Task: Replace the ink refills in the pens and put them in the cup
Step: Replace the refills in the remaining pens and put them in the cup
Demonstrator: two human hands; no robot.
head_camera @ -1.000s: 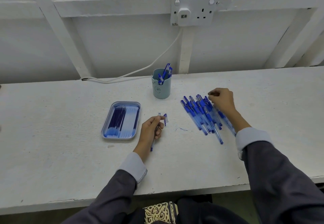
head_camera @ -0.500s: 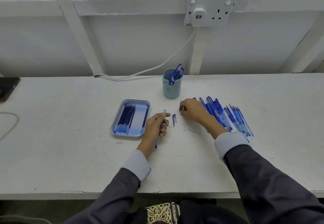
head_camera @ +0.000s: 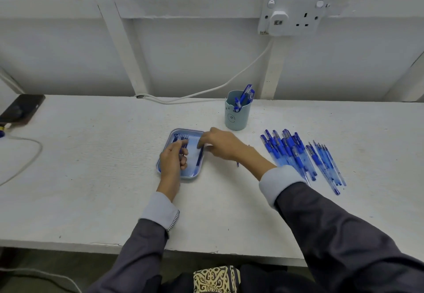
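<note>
A blue tray (head_camera: 188,177) of ink refills lies at the table's middle. My left hand (head_camera: 173,161) hovers over its left half, fingers curled round a blue pen barrel (head_camera: 182,153). My right hand (head_camera: 221,143) reaches across the tray's right rim, and its thumb and fingertips pinch the top end of a dark blue refill (head_camera: 200,157) lying in the tray. The pale blue cup (head_camera: 237,119) stands behind the tray to the right with a few capped pens (head_camera: 246,93) in it. A pile of blue pens (head_camera: 296,155) lies to the right.
A dark phone (head_camera: 23,109) with a cable (head_camera: 32,155) lies at the far left. A white cord (head_camera: 206,91) runs along the wall to a socket (head_camera: 291,17). A small blue pen part (head_camera: 237,164) shows under my right wrist.
Both hands have moved left onto the tray. My right hand left the pen pile and now pinches a refill; my left hand carried its pen barrel along. The camera turned left.
</note>
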